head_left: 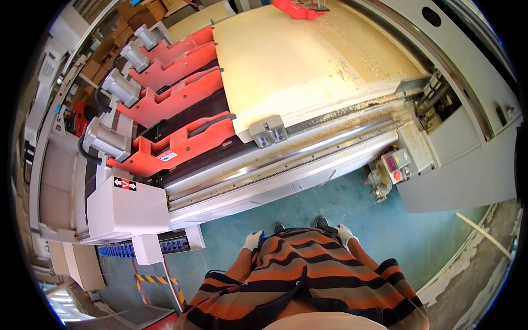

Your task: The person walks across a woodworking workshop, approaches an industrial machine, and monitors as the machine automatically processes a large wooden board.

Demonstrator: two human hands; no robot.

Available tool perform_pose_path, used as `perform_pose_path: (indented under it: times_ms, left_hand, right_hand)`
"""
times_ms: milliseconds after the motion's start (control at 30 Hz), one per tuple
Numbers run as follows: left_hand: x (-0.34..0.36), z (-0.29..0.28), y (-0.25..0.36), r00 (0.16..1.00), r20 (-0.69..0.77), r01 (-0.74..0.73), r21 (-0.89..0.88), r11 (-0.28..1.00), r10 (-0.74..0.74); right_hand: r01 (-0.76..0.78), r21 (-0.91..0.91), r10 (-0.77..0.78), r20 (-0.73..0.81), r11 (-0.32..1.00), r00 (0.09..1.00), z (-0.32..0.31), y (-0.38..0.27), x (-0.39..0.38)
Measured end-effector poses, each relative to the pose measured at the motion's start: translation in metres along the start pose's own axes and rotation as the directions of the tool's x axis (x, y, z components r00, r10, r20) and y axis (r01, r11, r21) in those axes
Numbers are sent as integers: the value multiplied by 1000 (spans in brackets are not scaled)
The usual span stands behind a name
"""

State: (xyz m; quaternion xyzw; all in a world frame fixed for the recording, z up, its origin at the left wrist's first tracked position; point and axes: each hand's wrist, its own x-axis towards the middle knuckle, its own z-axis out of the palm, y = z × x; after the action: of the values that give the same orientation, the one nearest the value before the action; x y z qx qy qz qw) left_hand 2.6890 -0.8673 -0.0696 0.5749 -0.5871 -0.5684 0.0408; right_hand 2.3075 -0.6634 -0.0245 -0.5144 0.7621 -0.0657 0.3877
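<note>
Both my hands wear white gloves and hang low at my sides, beside the front of my striped shirt [308,258]. My left hand [252,240] is next to the shirt's left edge, with a small blue patch at its inner side; whether that is the glove or a held thing I cannot make out. By the right edge of the shirt is my right hand [345,235], close to a dark strip. Its fingers are too small to read. Neither hand touches the large machine ahead, where pale yellow boards [280,55] lie against red clamp arms [187,142].
A metal rail [286,159] runs along the machine's near side, with a white housing [127,206] at its left end. A control box with a red button [396,168] stands at its right. Wood dust lies along the board edge. Green floor [297,201] separates me from the machine.
</note>
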Motion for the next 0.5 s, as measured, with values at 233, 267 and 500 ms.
perform_pose_path:
  times_ms: [233,267,500]
  left_hand:
    - [6,-7,-16,938,115,-331,569,753,326]
    - [6,-6,-17,938,112,-330,572,751,327]
    - [-59,-25,202,980,-137,-9,-761,648,-147]
  right_hand:
    - [-15,-16,16,45,1000,999,-5,-6,7]
    - [-12,-15,12,44,1000,999,-5,-6,8]
    - [6,-32,-5,36,999,999,2,1,7]
